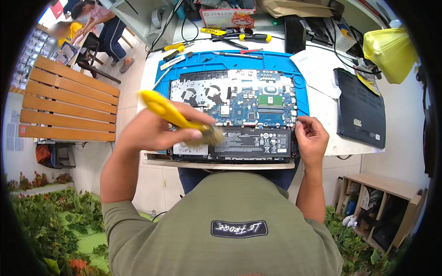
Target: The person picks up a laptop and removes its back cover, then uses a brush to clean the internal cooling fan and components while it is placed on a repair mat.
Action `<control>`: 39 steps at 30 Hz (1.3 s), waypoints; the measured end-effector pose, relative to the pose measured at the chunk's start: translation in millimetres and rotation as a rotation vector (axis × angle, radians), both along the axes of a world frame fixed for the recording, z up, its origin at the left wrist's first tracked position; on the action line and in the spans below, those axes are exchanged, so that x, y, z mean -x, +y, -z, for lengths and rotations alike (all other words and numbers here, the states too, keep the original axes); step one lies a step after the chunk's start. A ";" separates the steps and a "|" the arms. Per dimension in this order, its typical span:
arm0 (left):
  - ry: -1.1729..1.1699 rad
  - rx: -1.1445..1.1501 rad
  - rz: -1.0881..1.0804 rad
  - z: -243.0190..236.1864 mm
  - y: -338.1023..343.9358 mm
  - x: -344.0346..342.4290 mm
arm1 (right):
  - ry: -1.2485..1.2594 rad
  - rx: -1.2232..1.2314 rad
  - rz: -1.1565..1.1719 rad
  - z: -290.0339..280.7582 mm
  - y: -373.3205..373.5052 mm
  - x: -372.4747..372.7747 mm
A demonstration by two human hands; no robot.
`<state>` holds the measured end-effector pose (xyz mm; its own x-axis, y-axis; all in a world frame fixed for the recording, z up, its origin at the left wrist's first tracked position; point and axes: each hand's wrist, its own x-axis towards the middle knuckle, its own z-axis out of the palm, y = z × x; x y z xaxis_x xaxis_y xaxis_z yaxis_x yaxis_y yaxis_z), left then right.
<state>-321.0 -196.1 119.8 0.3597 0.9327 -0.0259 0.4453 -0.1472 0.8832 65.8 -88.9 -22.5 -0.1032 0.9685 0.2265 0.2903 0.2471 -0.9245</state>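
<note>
My left hand (159,126) is closed around the yellow handle of a brush (168,108). Its bristles, blurred, are over the left part of the black battery (253,141). Under it lies an opened laptop (177,92), its blue circuit board (239,112) and green memory module (270,100) bare. At the laptop's right edge, my right hand (312,140) has curled fingers, with thumb and fingertips gripping the side of the case. A silvery drive (191,150) beside the battery is partly covered by my left hand.
A blue mat (301,99) lies under the laptop. Behind are screwdrivers (255,37), tweezers (237,55) and a red-white box (228,18). To the right are white paper (317,69), a black laptop cover (361,108) and a hanging yellow bag (389,53). Two people are beyond a wooden slatted bench (69,103).
</note>
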 end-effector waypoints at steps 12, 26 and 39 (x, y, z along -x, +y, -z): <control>0.441 -0.068 0.018 3.3 75.1 -0.6 | 0.008 -0.002 0.009 -4.5 -2.0 0.1; 0.062 -0.024 0.062 11.1 100.3 15.7 | 0.058 -0.019 0.023 -4.3 -0.5 -1.2; 0.288 0.003 -0.293 2.7 134.5 12.5 | 0.148 0.050 0.045 -5.5 -2.7 -3.7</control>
